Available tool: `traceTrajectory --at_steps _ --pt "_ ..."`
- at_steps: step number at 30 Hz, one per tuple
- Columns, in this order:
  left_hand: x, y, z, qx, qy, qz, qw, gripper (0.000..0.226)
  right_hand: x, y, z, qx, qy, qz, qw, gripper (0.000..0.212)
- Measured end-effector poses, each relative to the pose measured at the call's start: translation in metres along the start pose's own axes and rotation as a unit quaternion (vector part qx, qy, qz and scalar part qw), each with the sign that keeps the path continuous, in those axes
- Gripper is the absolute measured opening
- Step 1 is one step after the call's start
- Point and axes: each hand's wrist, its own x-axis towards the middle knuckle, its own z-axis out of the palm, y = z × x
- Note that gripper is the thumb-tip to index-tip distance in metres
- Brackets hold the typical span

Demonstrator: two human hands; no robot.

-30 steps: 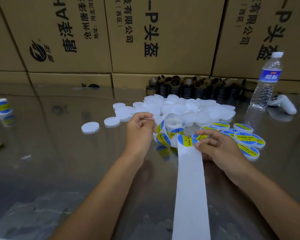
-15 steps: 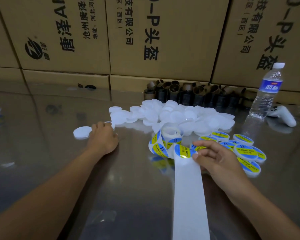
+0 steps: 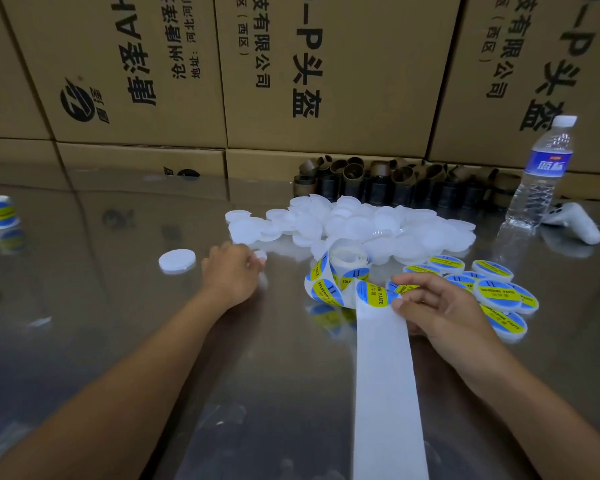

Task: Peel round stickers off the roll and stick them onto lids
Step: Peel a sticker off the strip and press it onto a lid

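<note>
Well to the left of the right hand, which pinches a blue-and-yellow round sticker atop a white paper backing strip running toward the person, the left hand curls over a mostly hidden white round plastic lid; I'd bring it rightward.

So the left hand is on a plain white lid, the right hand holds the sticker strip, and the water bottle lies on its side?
Not quite. The head view shows the water bottle standing upright, not lying. The rest holds: left hand on a plain white lid, right hand holding the sticker strip.
</note>
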Motion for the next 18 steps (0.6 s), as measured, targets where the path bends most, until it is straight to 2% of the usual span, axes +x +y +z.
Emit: traceTrajectory --at_steps 2,3,4,5,7,8,9,14,16,18 --pt "-0.01 0.017 -0.005 -0.208 -0.014 -0.011 0.978 0.039 -0.001 -0.001 0.0 -0.001 0.0 0.004 1.0 0.024" --pt "-0.017 0.028 -0.009 -0.315 -0.022 -0.031 0.948 0.037 -0.001 -0.001 0.0 -0.001 0.002 0.008 1.0 0.024" --pt "-0.023 0.039 -0.013 -0.422 -0.035 -0.058 0.904 0.034 -0.001 -0.001 0.0 0.0 0.004 0.013 1.0 0.024" --pt "-0.028 0.048 -0.016 -0.528 -0.057 -0.084 0.843 0.03 -0.001 -0.002 0.0 0.004 0.006 0.018 1.0 0.024" --pt "-0.038 0.065 -0.019 -0.706 -0.117 -0.131 0.686 0.023 -0.002 -0.002 -0.001 0.015 0.006 0.031 0.999 0.025" --pt "-0.042 0.071 -0.02 -0.755 -0.138 -0.145 0.624 0.021 -0.002 -0.003 -0.002 0.02 0.006 0.038 0.999 0.026" --pt "-0.047 0.076 -0.02 -0.78 -0.154 -0.152 0.587 0.022 -0.002 -0.003 -0.002 0.028 0.005 0.047 0.998 0.027" --pt "-0.06 0.083 -0.015 -0.84 -0.222 -0.17 0.464 0.036 -0.002 -0.006 -0.003 0.081 -0.044 0.097 0.991 0.038" --pt "-0.062 0.082 -0.013 -0.842 -0.241 -0.177 0.449 0.034 -0.002 -0.009 -0.003 0.096 -0.071 0.112 0.986 0.04" --pt "-0.062 0.079 -0.009 -0.834 -0.248 -0.175 0.461 0.036 -0.003 -0.011 -0.003 0.106 -0.094 0.116 0.983 0.037"
